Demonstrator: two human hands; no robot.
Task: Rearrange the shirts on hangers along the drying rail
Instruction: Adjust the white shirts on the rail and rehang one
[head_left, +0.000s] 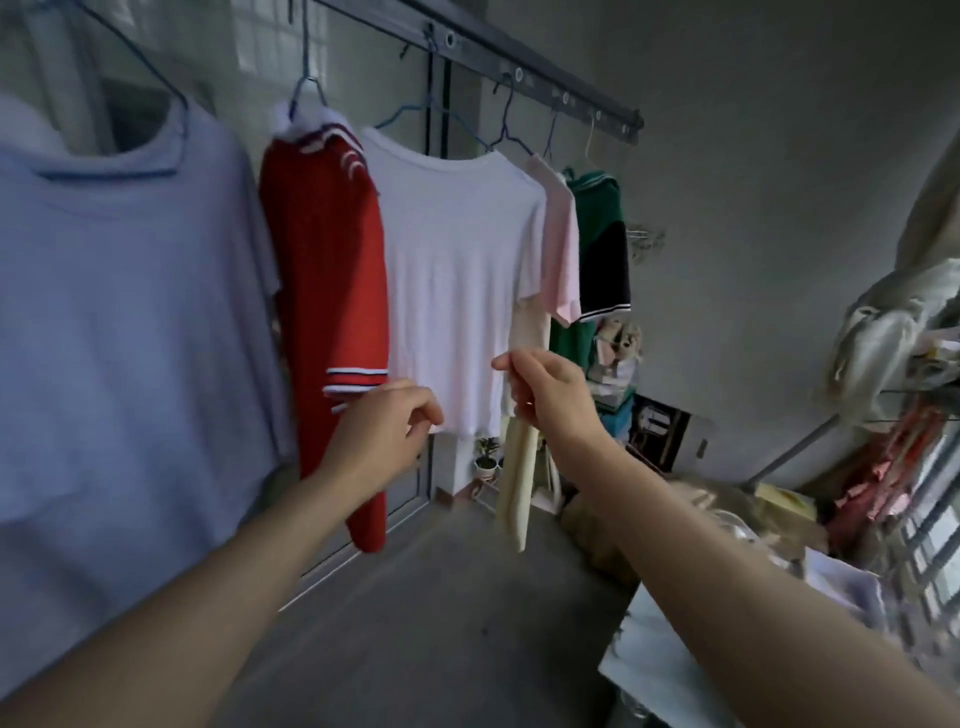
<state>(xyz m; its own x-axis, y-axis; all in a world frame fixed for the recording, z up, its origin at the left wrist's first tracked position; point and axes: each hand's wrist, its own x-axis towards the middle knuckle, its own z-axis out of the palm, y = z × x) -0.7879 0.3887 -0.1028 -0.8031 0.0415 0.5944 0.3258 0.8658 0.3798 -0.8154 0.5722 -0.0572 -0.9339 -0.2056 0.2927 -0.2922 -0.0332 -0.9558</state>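
Several shirts hang on wire hangers from the grey drying rail (540, 78): a pale blue tee (119, 322) at the left, a red shirt with striped cuffs (332, 270), a white tee (457, 270), a pink shirt (561, 244) and a green-and-black shirt (597, 228) farthest away. My left hand (384, 436) pinches the white tee's lower left hem. My right hand (550, 395) grips the white tee's right edge together with a cream garment (517, 483) that hangs down behind it.
A glass door (436, 291) stands behind the shirts. Small potted plants (487, 457) sit on the floor by the far wall. Cluttered shelves and bags (883, 415) fill the right side. A white surface (654, 654) lies under my right arm. Bare concrete floor (441, 597) runs below.
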